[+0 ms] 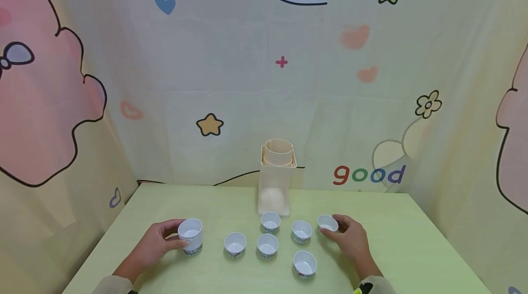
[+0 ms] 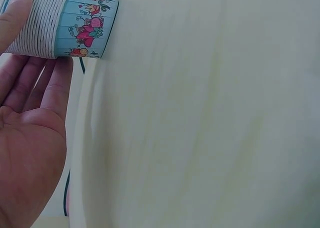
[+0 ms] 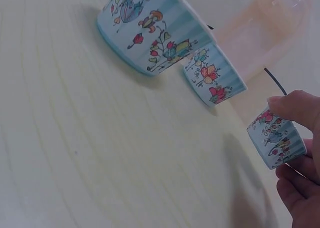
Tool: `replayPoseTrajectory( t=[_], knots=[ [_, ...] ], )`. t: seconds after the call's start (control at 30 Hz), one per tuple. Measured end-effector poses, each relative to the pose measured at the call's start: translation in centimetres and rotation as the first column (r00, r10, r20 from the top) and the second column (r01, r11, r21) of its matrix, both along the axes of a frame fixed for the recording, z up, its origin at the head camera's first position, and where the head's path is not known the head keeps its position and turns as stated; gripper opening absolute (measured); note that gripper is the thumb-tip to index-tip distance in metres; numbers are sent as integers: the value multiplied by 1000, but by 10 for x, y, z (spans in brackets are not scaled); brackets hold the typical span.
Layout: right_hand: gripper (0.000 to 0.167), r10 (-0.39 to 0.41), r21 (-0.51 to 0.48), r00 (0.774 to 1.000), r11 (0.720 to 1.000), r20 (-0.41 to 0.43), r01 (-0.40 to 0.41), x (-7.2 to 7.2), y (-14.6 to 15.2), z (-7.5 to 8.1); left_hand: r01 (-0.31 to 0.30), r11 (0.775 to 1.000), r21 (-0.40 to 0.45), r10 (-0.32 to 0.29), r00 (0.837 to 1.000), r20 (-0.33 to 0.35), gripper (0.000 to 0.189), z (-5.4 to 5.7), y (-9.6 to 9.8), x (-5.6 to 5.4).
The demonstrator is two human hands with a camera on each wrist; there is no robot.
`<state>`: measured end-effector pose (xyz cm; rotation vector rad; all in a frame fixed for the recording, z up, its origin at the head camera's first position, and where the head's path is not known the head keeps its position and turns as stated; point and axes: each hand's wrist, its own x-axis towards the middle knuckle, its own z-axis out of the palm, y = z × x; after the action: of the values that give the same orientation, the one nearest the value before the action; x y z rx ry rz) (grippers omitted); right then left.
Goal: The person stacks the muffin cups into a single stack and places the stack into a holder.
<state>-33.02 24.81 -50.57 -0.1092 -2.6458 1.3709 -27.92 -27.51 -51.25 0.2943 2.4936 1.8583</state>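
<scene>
In the head view my left hand (image 1: 154, 243) grips a tall stack of nested paper baking cups (image 1: 190, 232) at the table's left. The left wrist view shows the stack's ribbed rims and the patterned lowest cup (image 2: 87, 26), thumb on one side, fingers on the other. My right hand (image 1: 350, 239) pinches a single paper baking cup (image 1: 327, 223) at the right, between thumb and fingers; its floral side (image 3: 276, 138) shows in the right wrist view. Several more baking cups stand upright between the hands, among them one (image 1: 235, 244) nearest the stack and one (image 1: 305, 264) at the front.
Behind the cups stands a cream plastic dispenser (image 1: 274, 188) with a round tube (image 1: 278, 152) at its top. The pale table (image 1: 222, 202) ends at a printed cloth backdrop (image 1: 247, 78), with cloth on both sides too.
</scene>
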Motion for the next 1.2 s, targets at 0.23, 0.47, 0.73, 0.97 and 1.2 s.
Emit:
replayPoseTrajectory(
  t=[0.23,0.47,0.73,0.97,1.2],
  knots=[
    [71,17,-51,1000,999,-19,-18,8,-6,9,-3,1000,-1,3,1000,-7,67,0,0,0],
    [68,45,-115,999,992,-30,-49,15,-13,21,-2,1000,3,2,1000,-8,67,1,0,0],
    [64,100,-169,992,979,-75,-112,20,-23,31,5,1000,8,-5,1000,-11,67,0,0,0],
    [62,122,-177,989,975,-82,-135,25,-36,42,13,1000,5,-13,1000,-17,67,0,0,0],
    [61,157,-194,982,965,-102,-174,26,-52,46,13,1000,7,-13,1000,-13,68,1,1,1]
  ],
)
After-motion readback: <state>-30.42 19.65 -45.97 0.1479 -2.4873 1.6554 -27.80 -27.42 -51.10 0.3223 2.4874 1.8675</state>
